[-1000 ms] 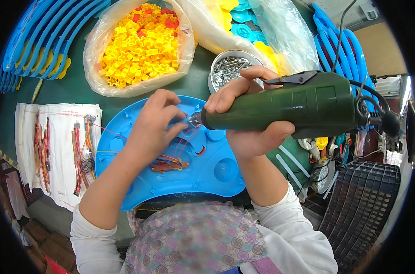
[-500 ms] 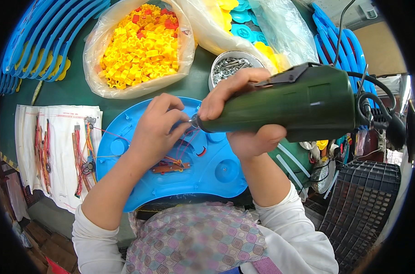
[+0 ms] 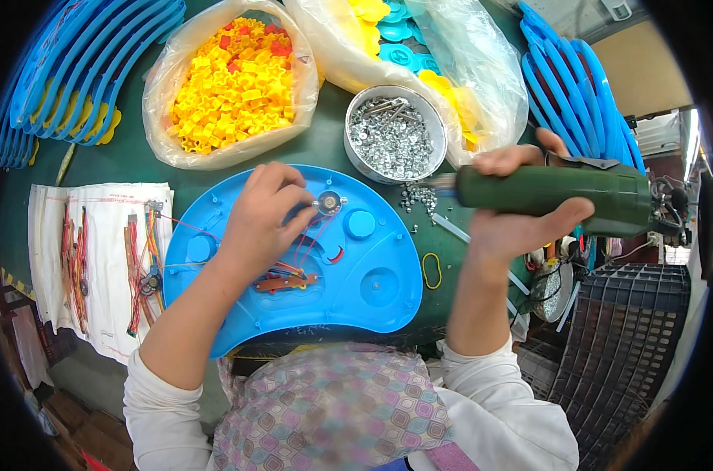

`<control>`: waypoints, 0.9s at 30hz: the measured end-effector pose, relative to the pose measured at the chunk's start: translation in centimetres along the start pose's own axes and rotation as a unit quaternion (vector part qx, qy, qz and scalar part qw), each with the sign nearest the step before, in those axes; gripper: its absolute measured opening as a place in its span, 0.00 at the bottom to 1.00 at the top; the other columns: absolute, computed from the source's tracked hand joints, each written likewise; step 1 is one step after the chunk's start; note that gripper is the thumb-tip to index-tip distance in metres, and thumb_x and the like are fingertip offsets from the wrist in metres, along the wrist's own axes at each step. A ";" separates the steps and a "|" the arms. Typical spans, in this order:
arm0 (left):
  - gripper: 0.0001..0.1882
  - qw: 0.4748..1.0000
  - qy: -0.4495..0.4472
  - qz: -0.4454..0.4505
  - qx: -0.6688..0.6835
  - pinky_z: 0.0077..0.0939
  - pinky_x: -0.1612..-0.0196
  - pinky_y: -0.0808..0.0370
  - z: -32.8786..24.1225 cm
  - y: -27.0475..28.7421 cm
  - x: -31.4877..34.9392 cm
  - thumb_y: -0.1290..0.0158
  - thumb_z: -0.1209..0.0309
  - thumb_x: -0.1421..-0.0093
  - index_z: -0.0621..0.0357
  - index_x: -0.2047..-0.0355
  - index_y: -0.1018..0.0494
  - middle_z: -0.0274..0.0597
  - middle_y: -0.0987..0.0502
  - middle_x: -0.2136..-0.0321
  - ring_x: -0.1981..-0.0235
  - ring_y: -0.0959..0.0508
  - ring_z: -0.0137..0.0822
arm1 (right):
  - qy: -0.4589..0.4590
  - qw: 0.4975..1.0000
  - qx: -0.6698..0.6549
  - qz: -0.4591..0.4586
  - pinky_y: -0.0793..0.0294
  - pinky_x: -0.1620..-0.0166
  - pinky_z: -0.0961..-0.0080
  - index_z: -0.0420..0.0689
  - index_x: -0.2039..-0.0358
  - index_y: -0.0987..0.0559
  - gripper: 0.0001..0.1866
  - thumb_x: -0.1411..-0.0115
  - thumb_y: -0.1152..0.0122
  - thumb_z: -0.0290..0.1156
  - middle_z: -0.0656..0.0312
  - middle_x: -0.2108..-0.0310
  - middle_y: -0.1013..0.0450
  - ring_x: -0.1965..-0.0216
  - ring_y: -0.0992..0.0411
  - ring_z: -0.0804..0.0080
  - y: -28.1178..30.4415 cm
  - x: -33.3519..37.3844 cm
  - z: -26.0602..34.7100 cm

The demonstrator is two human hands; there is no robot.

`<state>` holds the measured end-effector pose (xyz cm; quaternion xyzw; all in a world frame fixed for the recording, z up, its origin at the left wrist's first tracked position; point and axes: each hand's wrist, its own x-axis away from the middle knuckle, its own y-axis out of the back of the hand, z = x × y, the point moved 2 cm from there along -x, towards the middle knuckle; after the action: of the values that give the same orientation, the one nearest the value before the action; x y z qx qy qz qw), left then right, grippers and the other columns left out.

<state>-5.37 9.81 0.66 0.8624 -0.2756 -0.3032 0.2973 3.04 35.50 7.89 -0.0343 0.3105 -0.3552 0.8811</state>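
Note:
My right hand (image 3: 521, 208) grips a dark green electric screwdriver (image 3: 545, 191), held level with its tip pointing left beside the bowl of screws. Its bit is blurred. A blue curved plastic panel (image 3: 392, 263) lies in front of me, with posts and recesses on its upward face. My left hand (image 3: 272, 208) is over its left half, fingers curled together. Their tips meet the edge of a small round metal part (image 3: 329, 202) seated on the panel; anything between them is hidden. Thin wires run across the panel to a brown circuit strip (image 3: 286, 282).
A metal bowl (image 3: 396, 169) of screws stands behind the panel, with loose screws (image 3: 419, 198) beside it. Behind are bags of yellow star pieces (image 3: 235, 94) and teal parts. Wire bundles (image 3: 78, 267) lie on a white sheet at left. Blue frames stack at both sides; a black crate (image 3: 619, 337) stands right.
My right hand has drawn the screwdriver rightward, away from the round metal part, uncovering the bowl and that part. My left hand has stayed nearly in place over the panel.

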 end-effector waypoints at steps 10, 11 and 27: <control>0.10 0.982 0.122 0.131 0.053 0.40 0.48 0.26 -0.6 6.9 -0.8 0.41 0.76 0.42 0.60 0.59 0.23 0.48 0.24 0.60 0.52 0.23 0.49 | -0.127 0.979 0.134 -0.084 0.23 0.68 0.72 0.35 0.50 0.25 0.29 0.29 0.47 0.53 0.56 0.75 0.25 0.77 0.26 0.70 11.5 -3.2 -3.8; 0.10 0.981 0.116 0.152 0.017 0.39 0.48 0.26 -0.6 7.9 -0.2 0.40 0.77 0.42 0.59 0.59 0.23 0.47 0.24 0.60 0.53 0.23 0.48 | -0.131 0.976 0.149 -0.087 0.23 0.67 0.73 0.35 0.49 0.25 0.29 0.29 0.47 0.53 0.55 0.72 0.24 0.76 0.26 0.70 11.7 -3.3 -3.9; 0.03 0.976 0.081 0.111 -0.168 0.42 0.57 0.26 -1.9 9.8 4.8 0.41 0.71 0.42 0.57 0.69 0.21 0.42 0.24 0.69 0.60 0.23 0.46 | 0.055 0.736 0.352 0.576 0.34 0.49 0.59 0.48 0.69 0.14 0.13 0.44 0.30 0.44 0.60 0.68 0.24 0.60 0.29 0.60 -10.5 11.3 -1.4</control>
<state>-3.71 0.76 6.80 0.7855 -0.2901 -0.2397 0.4912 2.16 20.60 3.82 0.4831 0.1719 0.1355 0.8478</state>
